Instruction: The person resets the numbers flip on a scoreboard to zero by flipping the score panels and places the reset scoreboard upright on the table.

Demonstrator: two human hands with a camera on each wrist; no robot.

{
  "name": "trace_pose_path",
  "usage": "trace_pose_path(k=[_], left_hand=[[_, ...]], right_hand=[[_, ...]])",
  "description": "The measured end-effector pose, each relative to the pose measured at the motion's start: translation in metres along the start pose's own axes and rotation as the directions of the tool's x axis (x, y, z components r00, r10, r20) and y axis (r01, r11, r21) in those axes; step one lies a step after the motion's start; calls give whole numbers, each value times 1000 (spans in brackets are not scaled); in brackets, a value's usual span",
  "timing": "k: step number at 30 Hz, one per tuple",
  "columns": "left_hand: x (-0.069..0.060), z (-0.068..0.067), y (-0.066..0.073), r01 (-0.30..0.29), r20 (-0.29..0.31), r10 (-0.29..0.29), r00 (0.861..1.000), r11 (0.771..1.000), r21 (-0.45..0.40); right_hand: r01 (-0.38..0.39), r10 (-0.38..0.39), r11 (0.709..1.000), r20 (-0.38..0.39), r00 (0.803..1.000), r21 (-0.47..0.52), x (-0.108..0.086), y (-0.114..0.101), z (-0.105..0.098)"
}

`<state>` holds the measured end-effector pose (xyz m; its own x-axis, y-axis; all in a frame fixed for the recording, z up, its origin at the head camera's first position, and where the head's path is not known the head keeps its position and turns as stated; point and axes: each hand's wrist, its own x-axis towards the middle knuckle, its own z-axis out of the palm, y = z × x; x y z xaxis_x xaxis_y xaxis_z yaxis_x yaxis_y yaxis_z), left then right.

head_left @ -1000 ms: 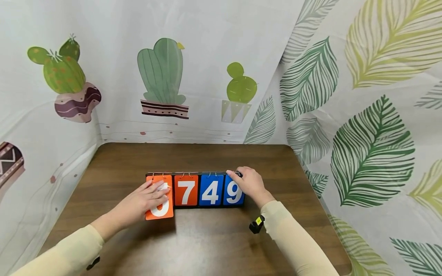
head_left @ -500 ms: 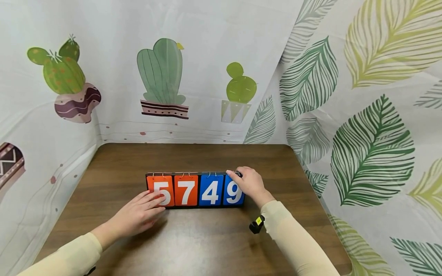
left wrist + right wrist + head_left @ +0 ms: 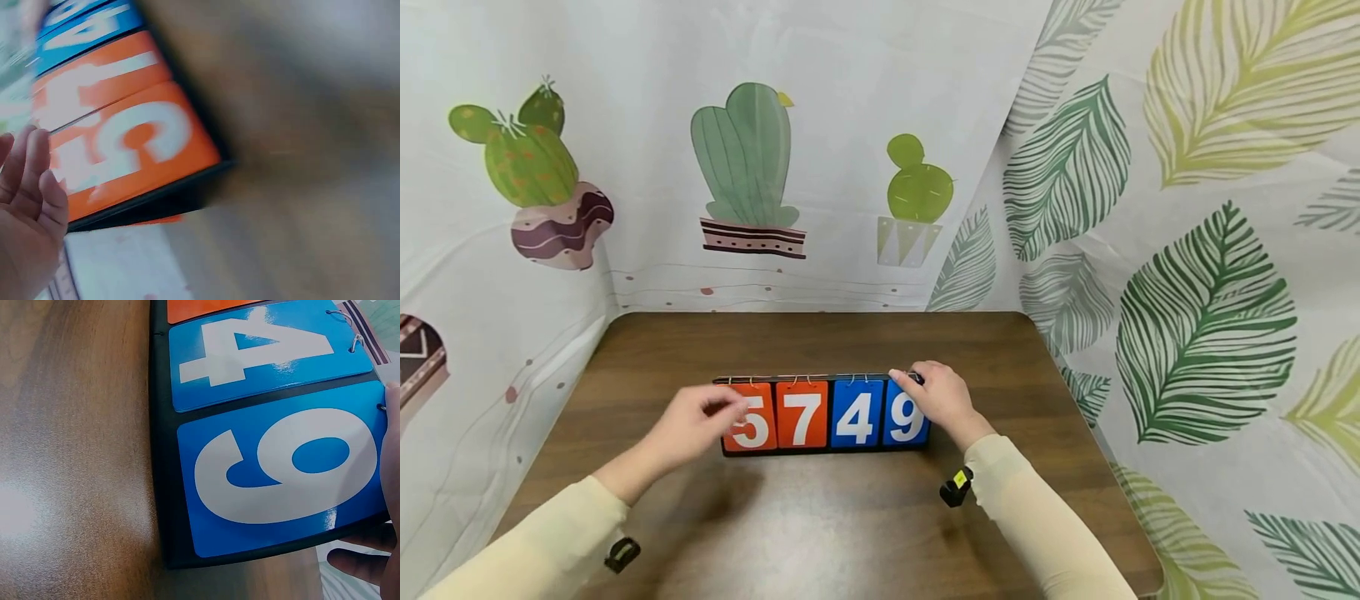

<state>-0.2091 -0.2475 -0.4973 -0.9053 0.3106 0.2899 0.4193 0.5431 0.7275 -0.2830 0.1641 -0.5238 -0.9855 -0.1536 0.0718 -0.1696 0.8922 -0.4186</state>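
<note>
A black flip scoreboard [image 3: 829,417] stands on the table, its ringed cards reading 5, 7, 4 and 9. The left two cards are orange, the right two blue. My left hand [image 3: 688,423] is at the board's left end, in front of the 5 card [image 3: 147,137], its fingers loosely bent with nothing seen between them. In the left wrist view those fingers [image 3: 34,162] overlap the card's upper edge; whether they touch it I cannot tell. My right hand [image 3: 946,400] grips the upper right corner above the 9 card [image 3: 281,475], thumb in front, other fingers behind.
The brown wooden table [image 3: 820,525] extends around the scoreboard. White cloth [image 3: 842,158] printed with cacti hangs behind the far edge, and leaf-patterned cloth [image 3: 1210,333] hangs on the right. A small black device [image 3: 957,487] is by the right wrist.
The leftmost card, earlier tilted out under my left fingers, now lies flat showing 5. My left hand has lifted from the card's lower part toward its top. The right hand keeps its place.
</note>
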Motion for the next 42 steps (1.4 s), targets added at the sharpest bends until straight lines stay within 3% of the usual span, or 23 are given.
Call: trace_pose_path(k=[3,6,9,12,14,18,19,21,25,28,32,42], left_hand=[[19,-22,8,134,-96,-147,984,982,-132],[37,-42,10,243,-128,-279,952,939,-244],[50,-60,13,369,-52,-402,914,878,-304],[59,-71,15,470,58,-473,879,840,-270],[62,-72,6,503,125,-488,864,834,-225],[67,-63,-36,510,261,-460,849,842,-177],[69,-60,-47,516,306,-449,840,835,-191],[70,-55,-64,530,398,-418,817,816,-232],[71,-47,-83,597,530,-387,755,740,-310],[71,-42,-92,636,566,-405,718,713,-297],[73,-36,-98,666,587,-441,680,705,-242],[73,-30,-103,695,581,-518,628,709,-118]], right_hand=[[-10,10,1000,2,1000,4,0,-1,-1],[-15,15,1000,4,1000,4,0,-1,-1],[-17,17,1000,9,1000,4,0,-1,-1],[-20,20,1000,10,1000,7,0,-1,-1],[-24,24,1000,14,1000,7,0,-1,-1],[-27,27,1000,13,1000,9,0,-1,-1],[-28,28,1000,13,1000,8,0,-1,-1],[-28,28,1000,11,1000,8,0,-1,-1],[-30,30,1000,12,999,7,0,-2,-1],[-30,30,1000,13,999,5,0,-2,0],[-35,35,999,17,999,-3,0,-1,1],[-37,37,999,11,999,10,0,-1,0]])
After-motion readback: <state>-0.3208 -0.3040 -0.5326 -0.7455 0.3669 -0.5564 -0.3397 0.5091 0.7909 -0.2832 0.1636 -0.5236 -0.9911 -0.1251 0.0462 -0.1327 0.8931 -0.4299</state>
